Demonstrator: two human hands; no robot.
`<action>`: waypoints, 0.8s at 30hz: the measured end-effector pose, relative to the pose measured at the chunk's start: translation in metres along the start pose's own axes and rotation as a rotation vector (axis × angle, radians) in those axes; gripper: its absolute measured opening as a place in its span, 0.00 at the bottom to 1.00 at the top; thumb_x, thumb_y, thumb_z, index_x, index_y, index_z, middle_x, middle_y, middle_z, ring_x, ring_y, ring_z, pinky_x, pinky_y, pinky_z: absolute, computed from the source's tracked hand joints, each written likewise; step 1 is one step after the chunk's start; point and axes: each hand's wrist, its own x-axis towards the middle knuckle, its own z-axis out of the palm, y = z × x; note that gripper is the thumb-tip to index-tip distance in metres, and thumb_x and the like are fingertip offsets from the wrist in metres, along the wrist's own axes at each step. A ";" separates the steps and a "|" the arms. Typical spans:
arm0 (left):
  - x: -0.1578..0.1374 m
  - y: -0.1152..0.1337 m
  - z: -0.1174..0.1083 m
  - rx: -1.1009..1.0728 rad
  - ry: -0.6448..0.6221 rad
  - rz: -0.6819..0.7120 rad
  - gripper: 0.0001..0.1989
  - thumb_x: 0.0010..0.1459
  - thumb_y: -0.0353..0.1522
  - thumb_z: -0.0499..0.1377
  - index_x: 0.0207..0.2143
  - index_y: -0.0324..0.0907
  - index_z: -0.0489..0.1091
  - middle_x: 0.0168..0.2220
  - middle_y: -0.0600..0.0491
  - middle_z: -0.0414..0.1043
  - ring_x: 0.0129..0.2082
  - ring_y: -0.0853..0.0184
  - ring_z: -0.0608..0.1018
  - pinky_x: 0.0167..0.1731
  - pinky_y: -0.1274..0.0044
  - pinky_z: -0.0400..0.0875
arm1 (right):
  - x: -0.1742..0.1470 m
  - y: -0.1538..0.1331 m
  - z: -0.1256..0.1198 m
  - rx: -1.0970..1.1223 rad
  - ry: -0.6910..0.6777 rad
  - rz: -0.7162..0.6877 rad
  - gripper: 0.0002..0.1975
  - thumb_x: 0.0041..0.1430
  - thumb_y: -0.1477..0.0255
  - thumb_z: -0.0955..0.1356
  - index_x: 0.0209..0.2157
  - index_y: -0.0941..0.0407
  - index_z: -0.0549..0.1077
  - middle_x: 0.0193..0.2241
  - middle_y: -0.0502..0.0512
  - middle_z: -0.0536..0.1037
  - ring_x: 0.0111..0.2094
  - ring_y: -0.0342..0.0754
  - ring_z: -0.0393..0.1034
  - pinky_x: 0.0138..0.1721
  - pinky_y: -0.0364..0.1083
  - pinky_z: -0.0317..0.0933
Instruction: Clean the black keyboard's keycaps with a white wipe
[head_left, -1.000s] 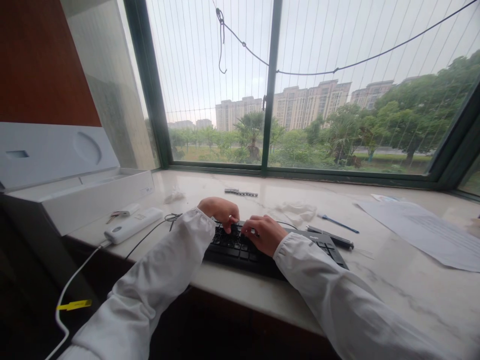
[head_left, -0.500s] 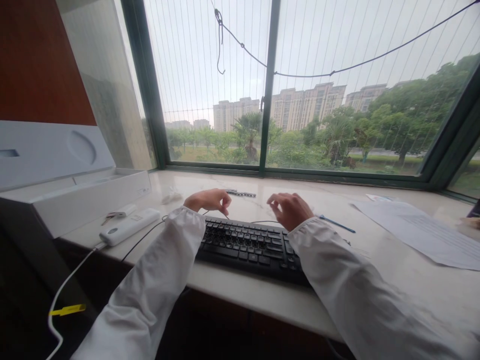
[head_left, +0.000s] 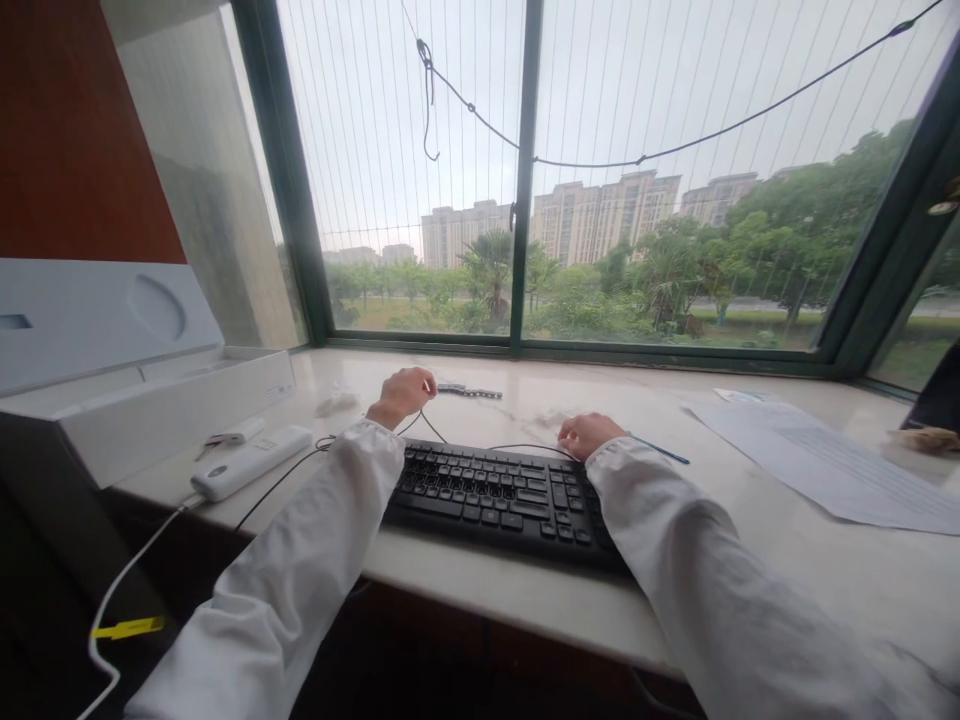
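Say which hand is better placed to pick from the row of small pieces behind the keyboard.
Left, most likely: the left hand has its fingertips close by the row's left end. The right hand is farther off, near the blue stick.

Flat grey daylight is coming in through the wide window (head_left: pixel 420 120), and the overcast sky (head_left: pixel 615 60) is glowing pale, nearly washing out. The desk (head_left: pixel 637 385) is catching a soft sheen along its far side, while the space beneath (head_left: pixel 450 650) is sinking into near-black. At the left, the red-brown panel (head_left: pixel 60 150) is sitting in dimness. The keyboard (head_left: pixel 487 490) is showing dark, its keys partly merging. Wide-angle stretch is splaying the window frame (head_left: pixel 292 180) outward at the top. Toward the lower right corner, the white sleeve (head_left: pixel 675 540) is smearing. The right hand (head_left: pixel 589 438) is looking soft, perhaps from motion.
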 end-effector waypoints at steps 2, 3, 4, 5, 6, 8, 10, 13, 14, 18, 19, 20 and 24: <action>0.011 0.003 -0.002 0.021 -0.018 0.020 0.09 0.54 0.36 0.59 0.36 0.50 0.77 0.40 0.54 0.77 0.40 0.65 0.76 0.40 0.77 0.69 | 0.000 0.000 -0.002 -0.021 0.037 -0.003 0.12 0.55 0.67 0.66 0.38 0.51 0.80 0.40 0.57 0.80 0.44 0.53 0.72 0.44 0.47 0.60; 0.019 0.004 -0.003 0.034 -0.036 0.032 0.09 0.53 0.37 0.60 0.37 0.50 0.76 0.40 0.54 0.77 0.40 0.64 0.76 0.41 0.77 0.69 | -0.001 -0.001 -0.003 -0.040 0.062 -0.007 0.12 0.55 0.68 0.65 0.38 0.52 0.80 0.41 0.58 0.80 0.44 0.53 0.72 0.45 0.48 0.60; 0.028 0.007 -0.004 0.048 -0.058 0.046 0.10 0.53 0.38 0.60 0.38 0.50 0.76 0.41 0.55 0.77 0.41 0.64 0.76 0.42 0.76 0.69 | -0.002 -0.001 -0.005 -0.058 0.084 -0.010 0.13 0.56 0.69 0.65 0.39 0.53 0.80 0.42 0.58 0.80 0.45 0.54 0.72 0.46 0.49 0.60; 0.039 0.009 -0.005 0.063 -0.083 0.060 0.11 0.53 0.38 0.60 0.39 0.50 0.76 0.41 0.54 0.77 0.41 0.64 0.76 0.42 0.76 0.69 | -0.003 -0.001 -0.006 -0.073 0.098 -0.009 0.13 0.57 0.70 0.64 0.39 0.53 0.79 0.42 0.58 0.80 0.45 0.54 0.72 0.46 0.49 0.59; 0.050 0.011 -0.004 0.078 -0.110 0.074 0.11 0.53 0.39 0.60 0.40 0.51 0.76 0.42 0.54 0.77 0.41 0.64 0.76 0.43 0.76 0.69 | -0.004 -0.002 -0.007 -0.085 0.100 -0.007 0.14 0.57 0.71 0.64 0.40 0.53 0.79 0.43 0.58 0.80 0.45 0.54 0.72 0.47 0.50 0.59; 0.073 0.016 0.000 0.112 -0.161 0.103 0.12 0.55 0.39 0.58 0.41 0.51 0.76 0.45 0.52 0.76 0.42 0.63 0.76 0.44 0.76 0.68 | -0.004 -0.002 -0.007 -0.101 0.077 -0.003 0.14 0.57 0.72 0.64 0.42 0.53 0.78 0.43 0.58 0.79 0.46 0.54 0.72 0.48 0.50 0.59; 0.094 0.020 0.009 0.143 -0.206 0.135 0.12 0.57 0.38 0.57 0.41 0.51 0.77 0.47 0.51 0.75 0.43 0.63 0.76 0.45 0.75 0.68 | -0.004 -0.003 -0.005 -0.111 0.062 -0.008 0.15 0.56 0.72 0.64 0.43 0.54 0.78 0.43 0.59 0.79 0.46 0.55 0.72 0.48 0.50 0.58; 0.116 0.023 0.027 0.174 -0.249 0.187 0.11 0.57 0.37 0.57 0.40 0.50 0.78 0.47 0.50 0.75 0.43 0.63 0.76 0.45 0.76 0.67 | -0.003 -0.004 -0.003 -0.117 0.085 -0.038 0.14 0.54 0.72 0.66 0.42 0.53 0.79 0.42 0.59 0.80 0.46 0.55 0.72 0.47 0.50 0.58; 0.121 0.024 0.034 0.178 -0.255 0.204 0.11 0.58 0.36 0.57 0.40 0.50 0.78 0.47 0.50 0.76 0.43 0.63 0.76 0.44 0.77 0.67 | -0.003 -0.005 -0.003 -0.117 0.096 -0.049 0.14 0.53 0.73 0.66 0.41 0.53 0.79 0.41 0.59 0.80 0.45 0.54 0.72 0.47 0.49 0.58; 0.137 0.021 0.056 0.176 -0.253 0.254 0.12 0.57 0.30 0.56 0.41 0.49 0.77 0.46 0.52 0.76 0.44 0.66 0.76 0.42 0.81 0.67 | -0.005 -0.008 -0.004 -0.126 0.142 -0.045 0.13 0.52 0.75 0.67 0.38 0.54 0.79 0.39 0.59 0.80 0.42 0.53 0.72 0.46 0.48 0.57; 0.141 0.020 0.060 0.173 -0.252 0.261 0.13 0.57 0.29 0.56 0.41 0.49 0.77 0.46 0.52 0.76 0.44 0.66 0.76 0.41 0.81 0.67 | -0.005 -0.008 -0.004 -0.129 0.154 -0.038 0.12 0.52 0.75 0.66 0.38 0.54 0.79 0.38 0.60 0.80 0.41 0.52 0.73 0.45 0.47 0.58; 0.144 0.019 0.064 0.171 -0.251 0.266 0.14 0.56 0.28 0.56 0.41 0.49 0.77 0.46 0.53 0.76 0.44 0.67 0.76 0.41 0.82 0.67 | -0.005 -0.009 -0.004 -0.134 0.164 -0.032 0.12 0.53 0.75 0.66 0.37 0.54 0.80 0.37 0.60 0.80 0.41 0.52 0.73 0.44 0.47 0.58; 0.156 0.015 0.072 0.157 -0.266 0.268 0.13 0.54 0.26 0.57 0.39 0.48 0.78 0.45 0.53 0.77 0.43 0.68 0.77 0.39 0.84 0.66 | -0.005 -0.009 -0.001 -0.157 0.173 -0.029 0.13 0.54 0.75 0.64 0.36 0.56 0.80 0.36 0.62 0.80 0.40 0.53 0.73 0.43 0.48 0.58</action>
